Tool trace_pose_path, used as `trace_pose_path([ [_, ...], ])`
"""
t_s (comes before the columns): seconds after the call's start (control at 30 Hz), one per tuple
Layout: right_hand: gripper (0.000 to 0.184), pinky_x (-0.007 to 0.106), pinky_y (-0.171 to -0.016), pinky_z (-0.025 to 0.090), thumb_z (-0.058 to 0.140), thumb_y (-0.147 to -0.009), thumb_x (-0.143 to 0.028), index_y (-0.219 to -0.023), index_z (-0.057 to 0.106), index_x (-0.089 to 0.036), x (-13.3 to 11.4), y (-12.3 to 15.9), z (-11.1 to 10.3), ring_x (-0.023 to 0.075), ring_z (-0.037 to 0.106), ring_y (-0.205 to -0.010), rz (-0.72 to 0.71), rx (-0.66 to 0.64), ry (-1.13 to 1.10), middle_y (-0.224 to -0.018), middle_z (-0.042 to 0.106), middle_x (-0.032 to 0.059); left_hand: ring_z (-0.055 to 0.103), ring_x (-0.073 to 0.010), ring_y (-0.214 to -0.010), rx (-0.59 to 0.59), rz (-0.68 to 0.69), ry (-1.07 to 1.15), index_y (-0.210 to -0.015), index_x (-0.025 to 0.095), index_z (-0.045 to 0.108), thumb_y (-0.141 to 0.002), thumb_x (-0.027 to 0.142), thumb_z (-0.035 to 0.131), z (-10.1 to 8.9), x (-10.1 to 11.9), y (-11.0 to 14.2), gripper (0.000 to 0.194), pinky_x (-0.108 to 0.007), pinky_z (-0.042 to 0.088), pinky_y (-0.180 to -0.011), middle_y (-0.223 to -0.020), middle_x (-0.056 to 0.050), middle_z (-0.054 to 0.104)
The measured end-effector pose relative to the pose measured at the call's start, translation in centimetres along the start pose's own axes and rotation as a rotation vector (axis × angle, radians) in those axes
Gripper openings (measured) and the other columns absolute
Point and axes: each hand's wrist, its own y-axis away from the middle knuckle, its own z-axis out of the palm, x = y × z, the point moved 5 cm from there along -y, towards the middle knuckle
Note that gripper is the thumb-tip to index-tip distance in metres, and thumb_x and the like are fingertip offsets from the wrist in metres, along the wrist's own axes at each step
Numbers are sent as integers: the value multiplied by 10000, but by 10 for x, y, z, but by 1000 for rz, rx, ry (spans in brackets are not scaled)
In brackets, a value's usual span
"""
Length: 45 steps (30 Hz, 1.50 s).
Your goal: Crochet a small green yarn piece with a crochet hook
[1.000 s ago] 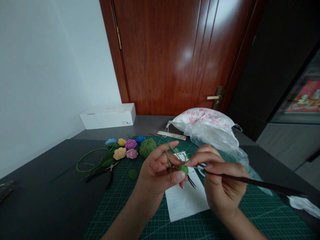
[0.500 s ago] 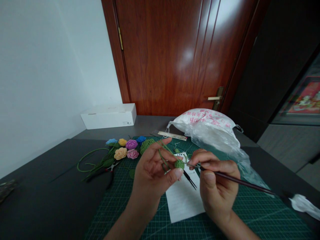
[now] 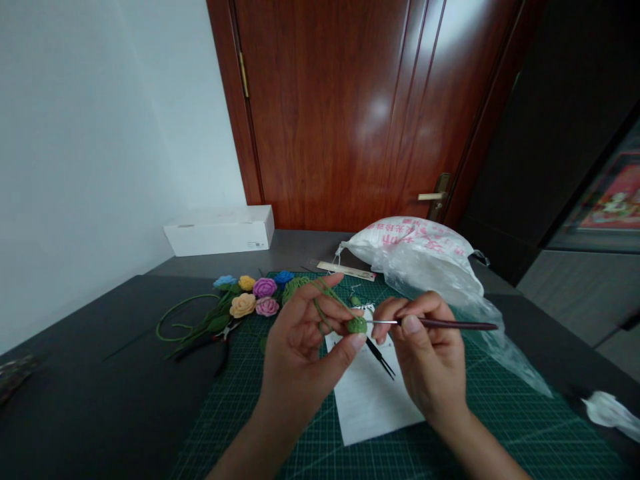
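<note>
Between thumb and fingers, my left hand (image 3: 307, 340) pinches a small green crochet piece (image 3: 357, 325). Green yarn (image 3: 323, 310) runs from it over my raised index finger. My right hand (image 3: 427, 353) grips the dark handle of a crochet hook (image 3: 450, 324). The hook's metal shaft points left and its tip meets the green piece, where the stitches hide it. Below the hands, a sheet of white paper (image 3: 373, 413) lies on the green cutting mat (image 3: 310, 443). Black tweezers (image 3: 381, 360) rest over the paper.
Several crocheted flowers (image 3: 243, 305) with green stems lie at the left, beside black-handled pliers (image 3: 225, 343). A white box (image 3: 220, 231) stands against the wall. Behind my hands are a ruler (image 3: 346, 270) and a stuffed plastic bag (image 3: 415, 250). A crumpled white item (image 3: 607, 408) sits far right.
The crochet hook has swung from slanting down to the right to nearly level, as my right hand turned and shifted slightly left. My left hand still pinches the green piece.
</note>
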Motion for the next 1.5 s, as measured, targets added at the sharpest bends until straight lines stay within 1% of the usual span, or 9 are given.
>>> trace_pose_path([
  [0.13,88,318,-706,503,563,-1027,-192,-962,593,-244,-5,-4,-2,165,649,-764,-39,-45,53,-800,704,3,718,-129,-799,-10,32,-49,-1276,217,642,-747,26,808,0,2,-1,587,-218,596,-769,-860,9,726],
  [0.3,85,328,-708,510,571,-1023,-189,-969,596,-250,-8,-3,-2,165,651,-755,-66,-49,98,-787,695,-2,717,-136,-807,-30,50,-75,-1244,209,649,-762,47,801,-1,2,-2,531,-223,598,-770,-864,1,726],
  [0.43,89,332,-724,504,574,-1027,-225,-942,585,-249,0,-1,-2,173,652,-776,7,-16,35,-785,698,1,715,-132,-799,-32,29,-80,-1276,209,634,-768,51,798,-1,-1,-1,557,-225,596,-774,-866,0,724],
  [0.53,109,344,-744,494,570,-1030,-251,-921,574,-247,5,0,-1,174,638,-757,64,1,-20,-776,695,0,716,-133,-807,-37,31,-71,-1279,215,635,-763,45,799,0,1,-1,567,-222,593,-772,-857,7,718],
  [0.7,133,322,-718,471,584,-1024,-264,-897,556,-238,5,-2,0,158,602,-707,95,4,-34,-740,677,-9,713,-130,-796,-33,20,-93,-1279,216,636,-759,47,802,1,2,-1,572,-221,592,-766,-844,15,712],
  [0.93,105,315,-690,472,583,-1019,-202,-921,566,-235,-5,-8,-5,162,618,-720,1,-61,89,-755,690,0,703,-120,-776,-25,85,-201,-1258,218,650,-757,58,797,0,1,-2,546,-213,593,-761,-866,9,722],
  [1.17,133,313,-698,471,578,-1028,-251,-898,552,-238,6,-5,-2,156,608,-707,94,-23,-36,-749,688,-7,726,-146,-819,-24,47,-156,-1282,213,632,-761,66,795,-1,1,-2,565,-239,591,-775,-857,7,714],
  [1.37,174,298,-688,457,592,-1019,-286,-862,537,-237,11,-3,2,155,608,-705,182,8,-128,-719,683,-15,722,-145,-798,-41,22,-104,-1297,204,619,-763,60,792,-1,2,-1,580,-246,599,-761,-865,0,727],
  [1.5,177,303,-681,459,603,-1011,-298,-857,541,-239,11,-4,1,156,594,-679,201,7,-123,-714,676,-20,726,-145,-805,-34,35,-126,-1272,200,629,-757,60,796,1,2,-1,559,-244,602,-772,-862,1,731],
])
